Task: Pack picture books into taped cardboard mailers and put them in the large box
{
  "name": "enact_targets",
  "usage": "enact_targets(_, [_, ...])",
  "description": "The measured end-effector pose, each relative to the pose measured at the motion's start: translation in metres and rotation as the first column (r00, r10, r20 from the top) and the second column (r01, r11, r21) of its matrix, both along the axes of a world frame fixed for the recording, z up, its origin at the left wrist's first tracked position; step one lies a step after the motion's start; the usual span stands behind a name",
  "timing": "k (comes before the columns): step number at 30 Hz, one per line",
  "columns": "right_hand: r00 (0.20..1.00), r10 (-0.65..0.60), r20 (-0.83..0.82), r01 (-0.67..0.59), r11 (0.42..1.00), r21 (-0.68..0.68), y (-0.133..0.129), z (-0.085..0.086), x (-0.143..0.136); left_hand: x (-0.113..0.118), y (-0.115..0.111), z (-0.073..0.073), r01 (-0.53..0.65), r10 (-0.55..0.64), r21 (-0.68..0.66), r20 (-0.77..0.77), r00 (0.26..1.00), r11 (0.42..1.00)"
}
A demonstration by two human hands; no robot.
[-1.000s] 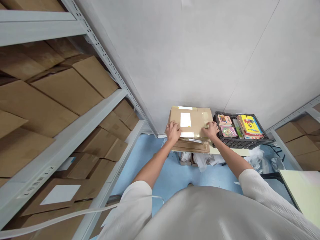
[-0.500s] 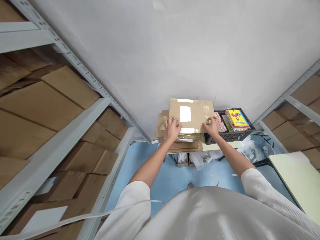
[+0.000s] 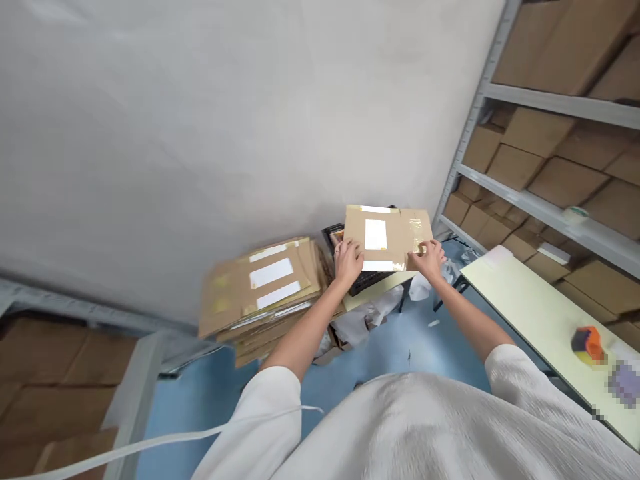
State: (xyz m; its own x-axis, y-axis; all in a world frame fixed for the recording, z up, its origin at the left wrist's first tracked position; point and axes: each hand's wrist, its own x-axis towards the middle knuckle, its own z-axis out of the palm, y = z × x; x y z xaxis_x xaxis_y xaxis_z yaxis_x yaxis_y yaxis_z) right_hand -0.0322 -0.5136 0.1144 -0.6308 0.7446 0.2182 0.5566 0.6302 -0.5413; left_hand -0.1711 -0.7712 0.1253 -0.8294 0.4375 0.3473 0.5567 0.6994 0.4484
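A flattened cardboard box [image 3: 400,233] with white labels and clear tape is held up in front of me. My left hand [image 3: 349,261] grips its near left corner, thumb on top and fingers at the edge. At the near right corner my right hand [image 3: 429,259] is closed on the same cardboard. Partly hidden beneath it is a black plastic crate [image 3: 367,281]. To the left lies a stack of flattened cardboard boxes [image 3: 273,273], the top one labelled and taped.
Shelves [image 3: 550,200] full of cartons stand on the right, more cartons [image 3: 65,387] at lower left. A pale table [image 3: 525,300] on the right bears an orange and dark tape roll [image 3: 588,345] and a blurred purple item. White plastic bags [image 3: 355,323] lie under the low table.
My view has swung to the right. The cardboard has left the stack and moved right in both hands, now over the crate. The right-hand table shows more fully.
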Motion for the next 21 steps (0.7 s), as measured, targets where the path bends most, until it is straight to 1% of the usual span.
enact_targets(3, [0.996,-0.094,0.012,0.094,0.996,-0.011,0.062,-0.006,0.050,0.021,0.076,-0.007,0.117,-0.117,-0.005,0.019,0.993,0.993])
enact_targets(6, [0.980,-0.195,0.040,0.196,0.980,-0.023,0.122,-0.014,0.104,0.049,0.152,-0.019,0.230,-0.229,-0.018,0.048,0.972,0.973])
enact_targets(9, [0.954,-0.291,0.068,0.294,0.955,-0.038,0.173,-0.024,0.159,0.082,0.224,-0.031,0.340,-0.336,-0.038,0.092,0.937,0.940])
enact_targets(11, [0.932,-0.352,0.081,0.357,0.933,-0.050,0.202,-0.031,0.194,0.103,0.267,-0.039,0.408,-0.401,-0.044,0.116,0.909,0.912])
enact_targets(13, [0.905,-0.415,0.098,0.422,0.904,-0.069,0.226,-0.039,0.226,0.123,0.306,-0.046,0.480,-0.470,-0.049,0.133,0.872,0.876])
enact_targets(16, [0.857,-0.497,0.137,0.511,0.854,-0.098,0.256,-0.052,0.269,0.148,0.359,-0.058,0.574,-0.560,-0.059,0.155,0.814,0.817])
enact_targets(18, [0.825,-0.542,0.162,0.560,0.821,-0.107,0.271,-0.061,0.292,0.161,0.390,-0.067,0.624,-0.609,-0.064,0.163,0.776,0.778])
enact_targets(21, [0.767,-0.609,0.201,0.636,0.763,-0.116,0.289,-0.076,0.320,0.177,0.434,-0.083,0.691,-0.672,-0.069,0.181,0.718,0.720])
